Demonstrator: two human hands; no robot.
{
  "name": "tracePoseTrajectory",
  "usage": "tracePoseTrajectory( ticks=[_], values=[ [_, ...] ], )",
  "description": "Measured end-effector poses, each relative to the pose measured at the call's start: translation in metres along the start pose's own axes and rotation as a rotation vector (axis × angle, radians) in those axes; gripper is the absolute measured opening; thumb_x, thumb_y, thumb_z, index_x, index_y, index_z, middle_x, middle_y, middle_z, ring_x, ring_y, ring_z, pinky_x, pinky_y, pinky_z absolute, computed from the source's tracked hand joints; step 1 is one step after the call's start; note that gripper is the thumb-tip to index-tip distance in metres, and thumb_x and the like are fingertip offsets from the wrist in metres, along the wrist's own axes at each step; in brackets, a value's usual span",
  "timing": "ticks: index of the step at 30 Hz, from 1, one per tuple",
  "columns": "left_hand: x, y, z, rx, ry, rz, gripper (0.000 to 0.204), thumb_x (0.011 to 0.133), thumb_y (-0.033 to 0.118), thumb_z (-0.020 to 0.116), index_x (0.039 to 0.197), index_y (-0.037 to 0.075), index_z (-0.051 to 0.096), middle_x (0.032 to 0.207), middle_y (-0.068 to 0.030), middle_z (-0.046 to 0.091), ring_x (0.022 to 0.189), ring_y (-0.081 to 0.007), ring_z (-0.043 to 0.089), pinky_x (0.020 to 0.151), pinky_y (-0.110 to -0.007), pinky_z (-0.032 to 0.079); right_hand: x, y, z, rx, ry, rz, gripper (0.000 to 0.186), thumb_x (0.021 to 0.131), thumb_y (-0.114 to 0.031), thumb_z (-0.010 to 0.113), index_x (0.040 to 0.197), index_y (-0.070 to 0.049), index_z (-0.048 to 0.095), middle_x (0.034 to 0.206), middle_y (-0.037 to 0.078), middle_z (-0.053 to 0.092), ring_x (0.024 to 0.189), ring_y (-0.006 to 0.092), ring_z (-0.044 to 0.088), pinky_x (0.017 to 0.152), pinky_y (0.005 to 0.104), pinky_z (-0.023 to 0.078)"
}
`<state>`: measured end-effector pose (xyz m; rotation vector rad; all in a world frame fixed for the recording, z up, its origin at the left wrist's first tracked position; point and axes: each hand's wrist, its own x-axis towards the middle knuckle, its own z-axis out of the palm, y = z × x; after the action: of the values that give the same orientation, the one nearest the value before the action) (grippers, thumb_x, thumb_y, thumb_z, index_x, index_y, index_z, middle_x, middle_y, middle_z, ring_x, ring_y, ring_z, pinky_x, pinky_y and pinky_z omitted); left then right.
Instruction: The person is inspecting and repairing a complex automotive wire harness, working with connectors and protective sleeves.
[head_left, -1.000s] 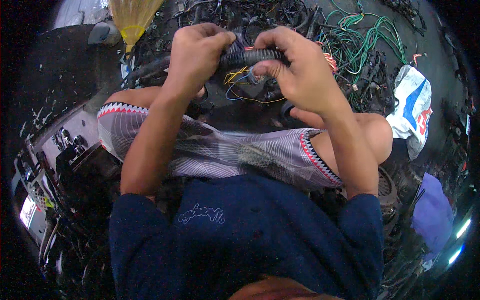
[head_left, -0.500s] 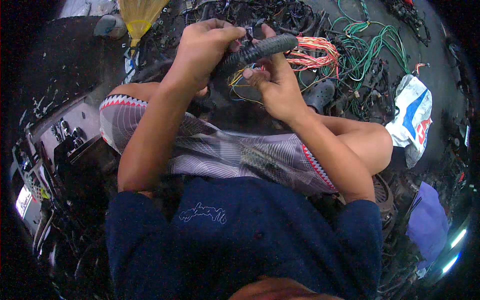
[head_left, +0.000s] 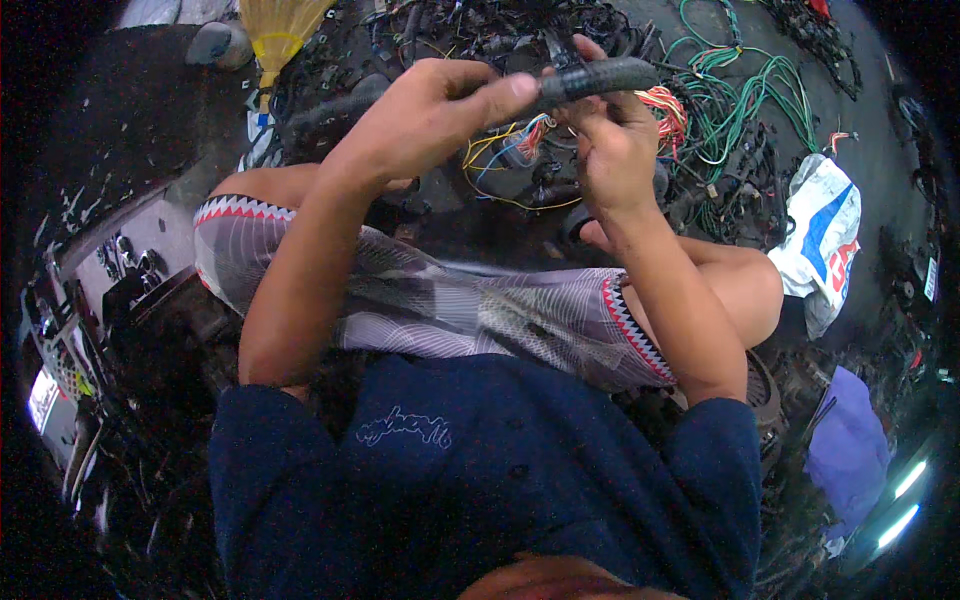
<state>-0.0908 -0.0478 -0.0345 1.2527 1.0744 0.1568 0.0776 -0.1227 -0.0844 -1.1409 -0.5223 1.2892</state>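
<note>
A thick black corrugated tube [head_left: 622, 76], like a wire loom sleeve, stretches level across both hands above my lap. My left hand [head_left: 432, 120] is closed round its left part, the thumb lying along the top. At its middle my right hand [head_left: 617, 150] grips from below, fingertips rising behind it. A dark strip or strap [head_left: 556, 48] stands up from the tube between the hands; its kind is hard to make out. Thin yellow and blue wires [head_left: 490, 155] hang just below the tube, and a red and white wire bundle [head_left: 665, 110] shows behind my right hand.
Green wires [head_left: 770, 85] lie coiled at the far right, amid tangled black harnesses [head_left: 480, 30]. A yellow broom [head_left: 280, 35] is at the far left. On the right are a white plastic bag [head_left: 820, 235] and a purple cloth [head_left: 850, 450]. My crossed legs [head_left: 440, 300] fill the near middle.
The tube has shifted right and turned nearly level. My left hand has moved right along with it, and my right hand has moved right and turned upright, closing on the tube.
</note>
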Motion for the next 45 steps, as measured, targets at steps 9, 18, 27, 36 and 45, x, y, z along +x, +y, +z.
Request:
tracePoseTrajectory(
  ticks=[9, 18, 27, 36, 45],
  values=[
    [-0.014, 0.009, 0.008, -0.045, -0.144, 0.152, 0.039, 0.090, 0.035, 0.059, 0.095, -0.003, 0.064, 0.071, -0.0014, 0.058, 0.067, -0.0077, 0.050, 0.060, -0.026, 0.044, 0.003, -0.005, 0.013, 0.152, -0.294, 0.107, 0.063, 0.074, 0.009, 0.060, 0.134, -0.002, 0.043, 0.108, 0.008, 0.061, 0.098, 0.0167, 0.058, 0.085, 0.0291, 0.047],
    [-0.009, -0.002, 0.008, -0.109, -0.036, 0.237, 0.036, 0.090, 0.039, 0.059, 0.097, 0.004, 0.063, 0.065, 0.0050, 0.050, 0.050, -0.0026, 0.041, 0.041, -0.018, 0.028, -0.004, -0.005, 0.004, -0.142, -0.184, 0.006, 0.023, 0.083, -0.007, 0.059, 0.105, -0.001, 0.063, 0.101, 0.009, 0.063, 0.091, 0.0150, 0.058, 0.081, 0.0283, 0.046],
    [0.011, -0.008, 0.008, 0.221, 0.531, 0.504, 0.042, 0.087, 0.037, 0.060, 0.072, -0.002, 0.062, 0.052, -0.0123, 0.053, 0.048, -0.0242, 0.052, 0.050, -0.037, 0.040, -0.013, -0.029, 0.020, -0.697, -0.080, -0.135, 0.021, 0.086, -0.019, 0.062, 0.079, 0.001, 0.065, 0.065, 0.013, 0.060, 0.058, 0.0165, 0.055, 0.056, 0.0317, 0.043],
    [0.024, -0.004, 0.006, 0.361, 0.547, 0.383, 0.043, 0.084, 0.040, 0.061, 0.082, -0.003, 0.065, 0.066, -0.0226, 0.059, 0.060, -0.0335, 0.059, 0.059, -0.040, 0.046, -0.024, -0.069, 0.022, -0.950, -0.139, -0.455, 0.018, 0.080, -0.015, 0.067, 0.071, 0.000, 0.064, 0.062, 0.015, 0.057, 0.053, 0.0278, 0.055, 0.050, 0.0341, 0.042],
    [-0.010, 0.005, 0.027, 0.500, 0.033, 0.369, 0.014, 0.081, 0.013, 0.070, 0.084, 0.000, 0.064, 0.057, -0.0065, 0.050, 0.054, -0.0093, 0.045, 0.050, -0.028, 0.038, 0.019, -0.092, -0.030, -0.711, 0.092, -0.416, 0.018, 0.085, -0.014, 0.067, 0.084, 0.003, 0.068, 0.073, 0.002, 0.064, 0.069, 0.0077, 0.056, 0.065, 0.0207, 0.043]
  ],
)
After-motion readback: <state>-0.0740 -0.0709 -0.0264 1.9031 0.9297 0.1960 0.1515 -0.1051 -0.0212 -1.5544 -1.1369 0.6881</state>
